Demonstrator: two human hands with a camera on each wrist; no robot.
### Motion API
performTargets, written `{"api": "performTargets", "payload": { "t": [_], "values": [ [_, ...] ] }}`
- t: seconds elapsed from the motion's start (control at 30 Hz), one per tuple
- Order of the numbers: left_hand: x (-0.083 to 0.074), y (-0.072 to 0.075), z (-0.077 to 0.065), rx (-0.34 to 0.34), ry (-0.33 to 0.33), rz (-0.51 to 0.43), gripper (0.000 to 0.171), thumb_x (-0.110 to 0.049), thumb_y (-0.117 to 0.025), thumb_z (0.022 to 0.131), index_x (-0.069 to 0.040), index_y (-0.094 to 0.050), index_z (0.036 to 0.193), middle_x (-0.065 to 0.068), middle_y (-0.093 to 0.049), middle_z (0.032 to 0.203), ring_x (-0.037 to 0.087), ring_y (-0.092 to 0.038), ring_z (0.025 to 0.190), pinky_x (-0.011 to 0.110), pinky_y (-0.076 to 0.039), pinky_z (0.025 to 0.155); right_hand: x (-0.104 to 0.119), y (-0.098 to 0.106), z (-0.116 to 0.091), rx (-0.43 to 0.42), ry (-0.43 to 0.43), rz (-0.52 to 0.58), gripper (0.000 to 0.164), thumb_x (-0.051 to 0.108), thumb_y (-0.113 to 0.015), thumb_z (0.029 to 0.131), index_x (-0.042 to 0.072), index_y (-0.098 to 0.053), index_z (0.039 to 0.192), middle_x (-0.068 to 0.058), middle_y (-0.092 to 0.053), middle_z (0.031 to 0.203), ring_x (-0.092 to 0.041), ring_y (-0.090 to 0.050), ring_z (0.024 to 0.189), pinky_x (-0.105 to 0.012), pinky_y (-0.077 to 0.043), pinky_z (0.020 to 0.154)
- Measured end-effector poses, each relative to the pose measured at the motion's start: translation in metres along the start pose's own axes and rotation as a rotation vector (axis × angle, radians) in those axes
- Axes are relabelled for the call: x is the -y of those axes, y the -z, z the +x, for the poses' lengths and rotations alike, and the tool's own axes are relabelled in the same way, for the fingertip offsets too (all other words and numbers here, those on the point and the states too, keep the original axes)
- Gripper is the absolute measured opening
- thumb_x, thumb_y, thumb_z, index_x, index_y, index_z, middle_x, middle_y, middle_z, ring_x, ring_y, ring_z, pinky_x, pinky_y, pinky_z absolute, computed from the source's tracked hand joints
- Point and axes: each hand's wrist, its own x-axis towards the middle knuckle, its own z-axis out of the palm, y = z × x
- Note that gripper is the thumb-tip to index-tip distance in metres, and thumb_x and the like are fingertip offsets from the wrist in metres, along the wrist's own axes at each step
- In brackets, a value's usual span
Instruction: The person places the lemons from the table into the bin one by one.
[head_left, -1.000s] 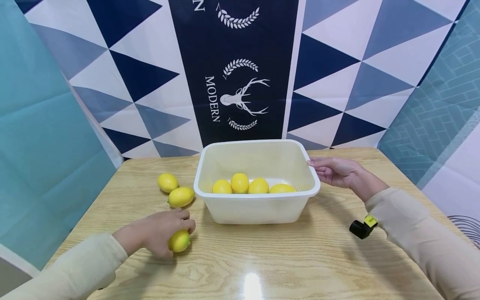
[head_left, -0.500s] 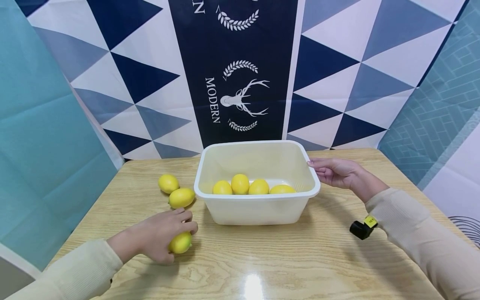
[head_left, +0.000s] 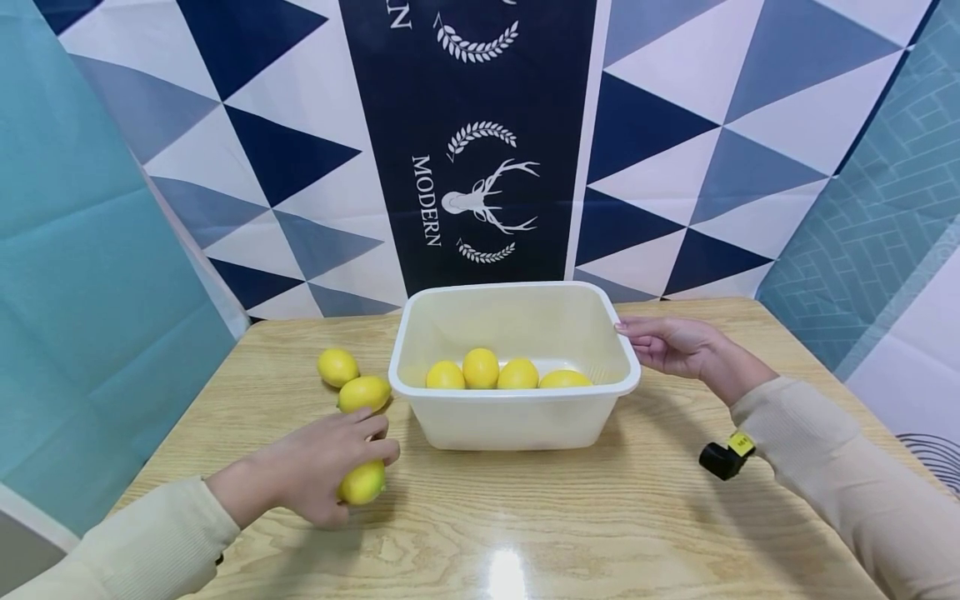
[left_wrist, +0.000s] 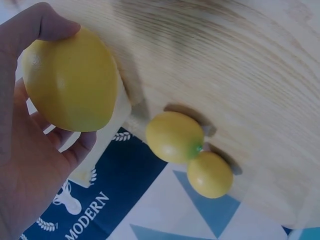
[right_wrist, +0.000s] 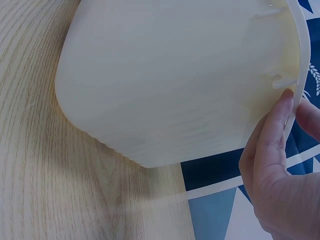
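Note:
My left hand (head_left: 330, 462) grips a yellow lemon (head_left: 363, 483) between thumb and fingers, in front of the white plastic basin's left side. In the left wrist view that lemon (left_wrist: 72, 80) fills the curve of the hand (left_wrist: 35, 150). My right hand (head_left: 675, 343) pinches the rim of the basin (head_left: 517, 421) at its right end. Seen from the right wrist, the thumb is on one side of the rim and the fingers (right_wrist: 272, 130) lie against the outer wall. Inside the basin several lemons (head_left: 480, 368) lie in a row, their lower parts hidden by the front wall.
Two more lemons lie on the wooden table (head_left: 600, 517) left of the basin: one (head_left: 363, 393) close by its corner, another (head_left: 337, 367) just behind. A patterned cloth (head_left: 480, 200) hangs along the table's back edge. A black device (head_left: 723, 458) is on the right sleeve.
The left hand, holding the lemon, has shifted slightly to the right. The right hand and the basin stay where they were.

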Motion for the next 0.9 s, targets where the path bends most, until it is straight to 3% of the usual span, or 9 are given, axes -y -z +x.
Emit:
{"api": "performTargets", "payload": {
  "t": [0.9],
  "values": [
    [-0.006, 0.022, 0.000, 0.011, 0.062, -0.013, 0.053, -0.020, -0.075, 0.052, -0.027, -0.049, 0.097, -0.010, -0.042, 0.091, 0.009, -0.039, 0.084, 0.023, -0.037, 0.069, 0.002, 0.000, 0.000, -0.025, -0.015, -0.017, 0.017, 0.005, -0.060, 0.092, 0.010, -0.074, 0.085, -0.004, -0.076, 0.082, -0.011, -0.074, 0.079, -0.021, -0.058, 0.075]
  ]
}}
